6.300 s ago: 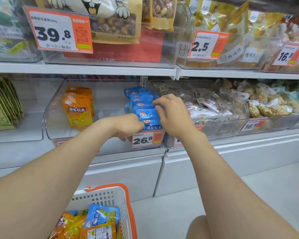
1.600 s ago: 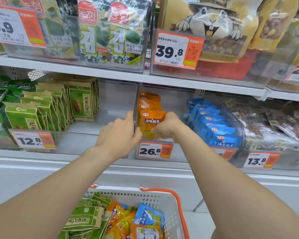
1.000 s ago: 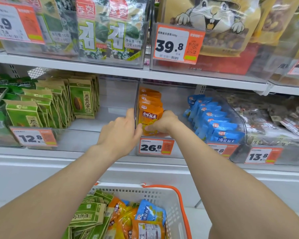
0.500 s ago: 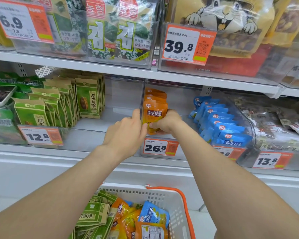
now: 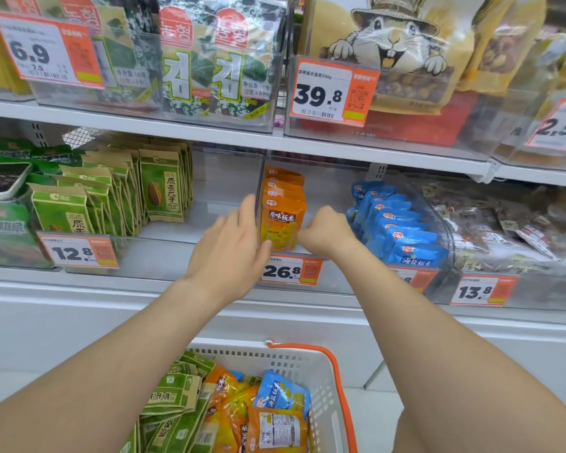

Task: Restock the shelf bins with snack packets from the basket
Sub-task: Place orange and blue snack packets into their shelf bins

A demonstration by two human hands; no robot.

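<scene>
In the clear plastic shelf bin, the left hand touches the front orange snack packet with straight fingers; the right hand, fingers curled, pinches its edge.

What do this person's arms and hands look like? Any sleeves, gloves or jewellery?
Both forearms are bare as far as the picture shows: no sleeves in view. The left hand and right hand wear no gloves, and no watch, bracelet or ring shows on the visible wrists and fingers.
</scene>
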